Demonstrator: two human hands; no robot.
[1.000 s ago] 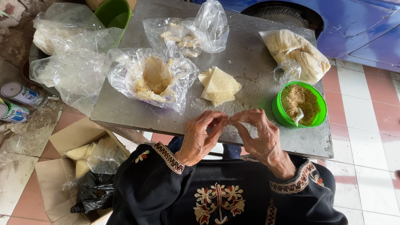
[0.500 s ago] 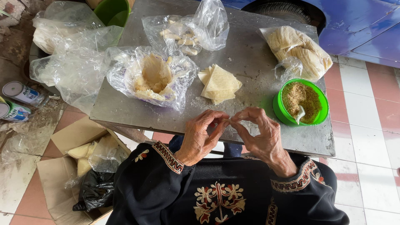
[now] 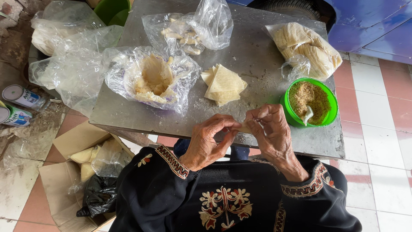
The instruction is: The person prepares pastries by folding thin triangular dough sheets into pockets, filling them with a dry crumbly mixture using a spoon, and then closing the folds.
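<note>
Pinching a small pale wrapper piece (image 3: 244,127) between them, fingers (image 3: 231,125) of left hand (image 3: 210,141) and right hand (image 3: 270,131) were closed on it, at the bench (image 3: 257,56) front edge. Folding step judged underway. Wrapper stack (image 3: 223,83) beyond; green filling bowl (image 3: 310,103) right.

My left hand (image 3: 210,139) and right hand (image 3: 272,129) meet in front of me, fingertips pinched together and touching. Both wrists are bent, knuckles up, fingers curled inward. My forearms come in from either side, covered by black embroidered sleeves (image 3: 171,161).
</note>
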